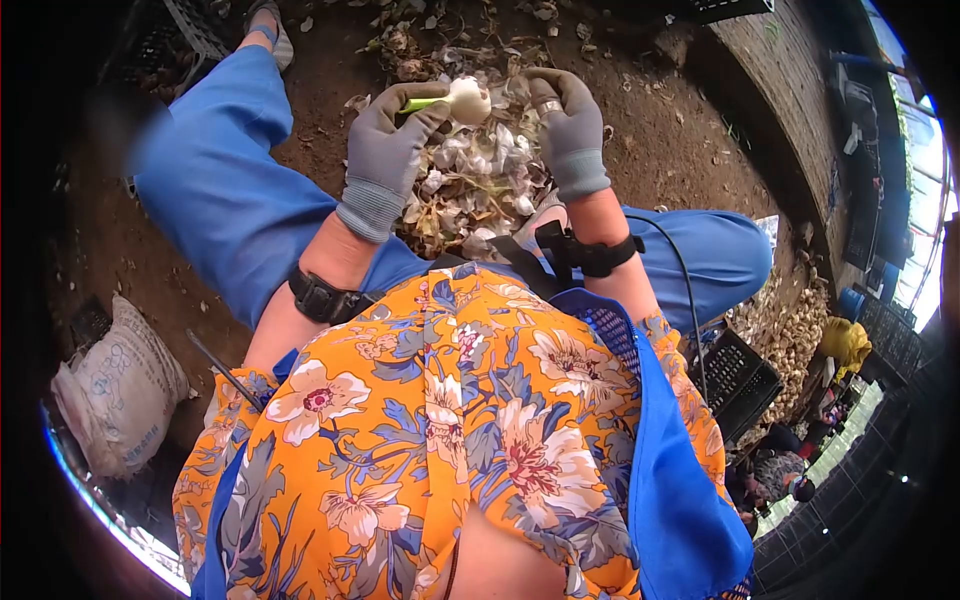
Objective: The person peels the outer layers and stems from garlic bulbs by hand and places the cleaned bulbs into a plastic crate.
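Note:
My left hand (392,140), in a grey glove with dark fingers, grips a garlic bulb (469,101) by its short green stem. The white bulb points right, toward my other hand. My right hand (568,125), gloved the same way, is raised a little apart from the bulb with its fingers bent and closed together. A pale band shows at its thumb; whether anything is between the fingertips I cannot make out. Beneath both hands lies a heap of garlic skins and dry leaves (480,185) on the ground, between my legs.
A black crate (733,380) stands at the right, beside a large pile of garlic bulbs (795,345). A filled white sack (122,390) sits at the left. A concrete ledge (790,110) runs along the right. Other people (780,472) are at the lower right.

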The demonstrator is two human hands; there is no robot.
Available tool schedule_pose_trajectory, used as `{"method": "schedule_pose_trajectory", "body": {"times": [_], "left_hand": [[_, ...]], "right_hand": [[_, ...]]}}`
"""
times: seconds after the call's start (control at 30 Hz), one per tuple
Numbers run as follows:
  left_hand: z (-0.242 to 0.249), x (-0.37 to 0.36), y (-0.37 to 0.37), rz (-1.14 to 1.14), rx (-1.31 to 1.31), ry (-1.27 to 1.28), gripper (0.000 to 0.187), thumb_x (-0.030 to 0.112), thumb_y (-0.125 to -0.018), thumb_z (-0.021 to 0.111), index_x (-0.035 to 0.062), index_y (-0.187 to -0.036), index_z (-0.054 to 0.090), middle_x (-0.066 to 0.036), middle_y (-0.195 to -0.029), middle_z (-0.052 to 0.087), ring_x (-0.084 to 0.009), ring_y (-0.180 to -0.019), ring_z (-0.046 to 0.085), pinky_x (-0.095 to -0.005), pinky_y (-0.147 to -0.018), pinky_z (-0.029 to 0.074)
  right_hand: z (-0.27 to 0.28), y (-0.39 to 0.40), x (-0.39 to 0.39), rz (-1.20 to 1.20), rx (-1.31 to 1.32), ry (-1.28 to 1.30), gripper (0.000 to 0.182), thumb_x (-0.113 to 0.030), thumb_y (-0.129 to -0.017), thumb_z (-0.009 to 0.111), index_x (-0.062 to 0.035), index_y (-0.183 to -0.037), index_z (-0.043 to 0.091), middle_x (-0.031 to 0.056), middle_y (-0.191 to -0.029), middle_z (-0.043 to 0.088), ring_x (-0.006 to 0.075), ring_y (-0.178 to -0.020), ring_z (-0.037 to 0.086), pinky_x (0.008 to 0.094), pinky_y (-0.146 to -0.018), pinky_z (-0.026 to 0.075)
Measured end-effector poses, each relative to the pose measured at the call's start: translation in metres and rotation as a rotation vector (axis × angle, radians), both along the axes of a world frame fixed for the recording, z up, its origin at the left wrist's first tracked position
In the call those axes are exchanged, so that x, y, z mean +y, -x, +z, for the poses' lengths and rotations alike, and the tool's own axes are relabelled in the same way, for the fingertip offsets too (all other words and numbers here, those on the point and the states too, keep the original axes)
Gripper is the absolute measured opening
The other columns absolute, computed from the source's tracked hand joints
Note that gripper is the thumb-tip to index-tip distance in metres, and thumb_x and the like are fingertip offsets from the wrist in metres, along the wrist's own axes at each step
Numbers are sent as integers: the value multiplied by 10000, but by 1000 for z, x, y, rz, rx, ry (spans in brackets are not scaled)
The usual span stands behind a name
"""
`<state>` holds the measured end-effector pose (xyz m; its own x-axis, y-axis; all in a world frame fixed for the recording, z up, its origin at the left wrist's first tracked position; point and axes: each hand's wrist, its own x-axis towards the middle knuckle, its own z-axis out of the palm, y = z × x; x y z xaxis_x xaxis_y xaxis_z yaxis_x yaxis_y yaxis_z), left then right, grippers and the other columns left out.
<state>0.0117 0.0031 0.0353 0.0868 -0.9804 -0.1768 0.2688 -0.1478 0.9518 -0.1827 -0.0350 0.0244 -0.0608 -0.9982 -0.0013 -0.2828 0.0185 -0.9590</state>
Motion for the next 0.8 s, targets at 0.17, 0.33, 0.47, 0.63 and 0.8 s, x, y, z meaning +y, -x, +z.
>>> {"method": "schedule_pose_trajectory", "body": {"times": [0.17,0.33,0.47,0.63,0.8], "left_hand": [[6,3,3,-98,-102,21,218,59,-872,642,-19,-1075,623,-70,-1008,661,-84,-839,625,-201,-726,522],[9,7,0,-141,-51,-73,213,35,-869,634,-23,-1074,622,-73,-1017,660,-92,-881,623,-209,-762,518],[5,3,4,-138,-70,25,216,17,-867,628,-31,-1077,617,-82,-1039,655,-110,-921,621,-230,-818,515],[-3,1,0,-118,-51,-45,216,6,-871,617,-35,-1082,610,-88,-1047,653,-118,-933,621,-238,-833,514],[9,4,3,-173,-24,-104,209,-9,-870,610,-41,-1077,605,-92,-1046,653,-121,-930,623,-233,-836,512]], "right_hand": [[-2,-34,14,91,-5,159,149,-144,-860,651,-25,-948,633,98,-840,601,176,-725,568,289,-690,471],[-9,-35,2,60,-59,-24,132,-158,-890,617,-31,-925,632,61,-806,630,158,-679,574,300,-640,479],[5,-26,-1,17,-597,-492,187,-198,-950,549,-27,-958,622,15,-846,651,100,-626,550,242,-589,467],[9,-23,11,121,-223,-87,155,-155,-916,601,-7,-952,628,30,-843,632,85,-768,568,220,-685,468],[6,-24,8,81,-260,-129,114,-108,-891,619,-2,-931,630,33,-828,625,93,-759,566,232,-686,473]]}}
